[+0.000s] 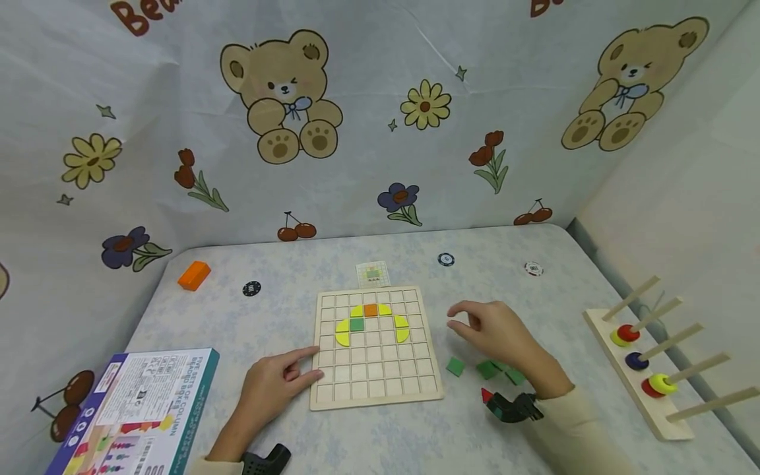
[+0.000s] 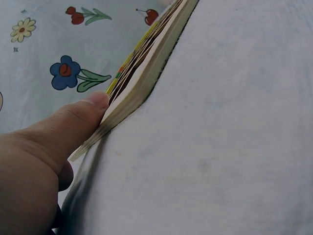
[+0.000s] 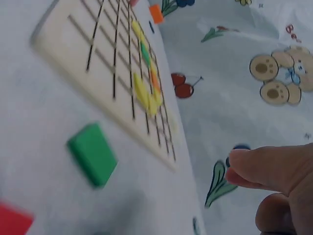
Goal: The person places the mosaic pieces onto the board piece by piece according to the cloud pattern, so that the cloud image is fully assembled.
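Looking at the head view: left hand point(image 1: 279, 382) lies on the tabletop with fingers straight, fingertips against the left edge of the grid board point(image 1: 377, 346), which sits mid-table toward the near edge. Right hand point(image 1: 499, 333) hovers just off the board's right edge, fingers loosely curled, thumb and forefinger close together; cannot tell if anything is pinched. Green tiles point(image 1: 487, 369) lie under the wrist, near the board's near-right corner, with a red tile point(image 1: 487, 394) beside them. Yellow, green and orange pieces already sit in the board's far rows.

Left wrist view: thumb point(image 2: 73, 122) presses the board's thin side edge point(image 2: 142, 73); nothing gripped, just bracing.

Right wrist view: fingertips point(image 3: 269, 164) in the air, holding nothing I can make out; one green tile point(image 3: 93, 154) flat on the table beside the board point(image 3: 112, 68).

Handling, my read: tiles are small, stiff, light, probably painted wood and a bit slick. Pinch across two opposite edges, since they lie flat. Board looks light enough to skid, so the bracing hand matters.
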`<state>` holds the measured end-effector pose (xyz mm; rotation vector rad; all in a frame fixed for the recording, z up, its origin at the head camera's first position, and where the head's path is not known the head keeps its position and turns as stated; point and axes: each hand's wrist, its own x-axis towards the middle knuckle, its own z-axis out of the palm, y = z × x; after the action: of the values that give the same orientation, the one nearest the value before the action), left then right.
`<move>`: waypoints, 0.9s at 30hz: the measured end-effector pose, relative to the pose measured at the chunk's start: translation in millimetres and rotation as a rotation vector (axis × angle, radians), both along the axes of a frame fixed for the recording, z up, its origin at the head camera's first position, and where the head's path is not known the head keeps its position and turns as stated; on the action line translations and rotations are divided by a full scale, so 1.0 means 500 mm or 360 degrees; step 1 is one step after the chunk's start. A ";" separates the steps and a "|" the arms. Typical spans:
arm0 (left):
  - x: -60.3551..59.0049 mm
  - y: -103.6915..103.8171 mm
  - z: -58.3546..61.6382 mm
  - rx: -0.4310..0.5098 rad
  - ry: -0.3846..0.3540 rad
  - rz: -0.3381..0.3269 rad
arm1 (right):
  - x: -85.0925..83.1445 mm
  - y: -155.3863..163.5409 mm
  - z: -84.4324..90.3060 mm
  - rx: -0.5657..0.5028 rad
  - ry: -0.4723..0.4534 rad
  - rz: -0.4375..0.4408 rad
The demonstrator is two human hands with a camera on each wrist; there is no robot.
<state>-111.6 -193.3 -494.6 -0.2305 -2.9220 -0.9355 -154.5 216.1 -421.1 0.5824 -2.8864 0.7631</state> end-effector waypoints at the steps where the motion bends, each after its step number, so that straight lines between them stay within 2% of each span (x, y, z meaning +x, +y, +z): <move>1: 0.000 0.001 0.001 -0.0002 -0.0012 0.0004 | 0.007 0.026 -0.013 -0.0021 -0.0027 -0.0030; 5: 0.000 0.005 0.002 -0.0011 -0.0024 0.0001 | 0.024 0.113 -0.057 -0.0091 -0.0146 -0.0161; 9: -0.001 0.008 0.004 -0.0012 -0.0027 -0.0005 | 0.027 0.156 -0.075 -0.0114 -0.0223 -0.0221; 13: -0.001 0.008 0.008 0.0006 -0.0016 -0.0013 | 0.023 0.157 -0.081 -0.0079 -0.0227 -0.0229; 21: -0.001 0.005 0.012 0.0032 0.0033 -0.0031 | 0.020 0.131 -0.091 0.0032 -0.0110 -0.0200; 27: 0.002 0.003 0.010 0.0029 0.0005 -0.0019 | 0.025 0.119 -0.101 0.0059 -0.0113 -0.0210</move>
<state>-110.5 -191.9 -489.7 -0.2484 -2.9113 -0.9621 -142.1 275.5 -471.7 0.3708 -2.9735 0.7271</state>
